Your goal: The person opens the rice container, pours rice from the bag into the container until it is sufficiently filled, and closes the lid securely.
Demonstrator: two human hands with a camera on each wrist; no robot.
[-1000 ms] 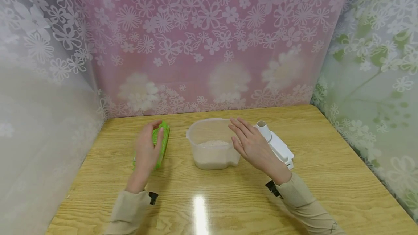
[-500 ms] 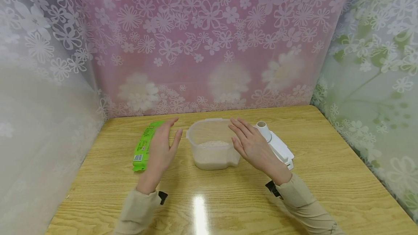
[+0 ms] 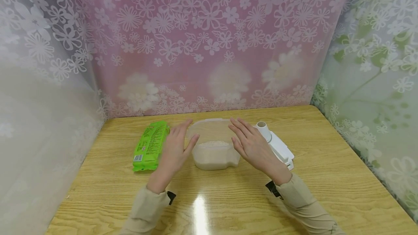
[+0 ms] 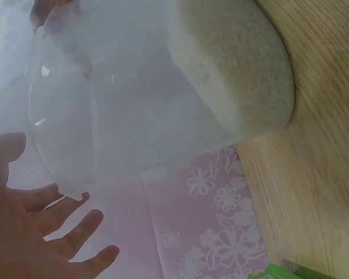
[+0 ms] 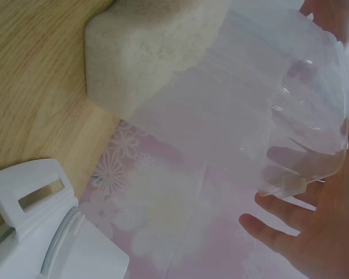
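watching left hand (image 3: 174,148) and right hand (image 3: 253,146), loose-fingered, flank the tub (image 3: 213,129), i judge a lopsided grip could spill its rice (image 3: 213,143).

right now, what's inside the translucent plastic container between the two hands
Pale, rice-like grains lie in the bottom of the translucent plastic container. Above them, no other contents show; anything buried within the grains is covered.
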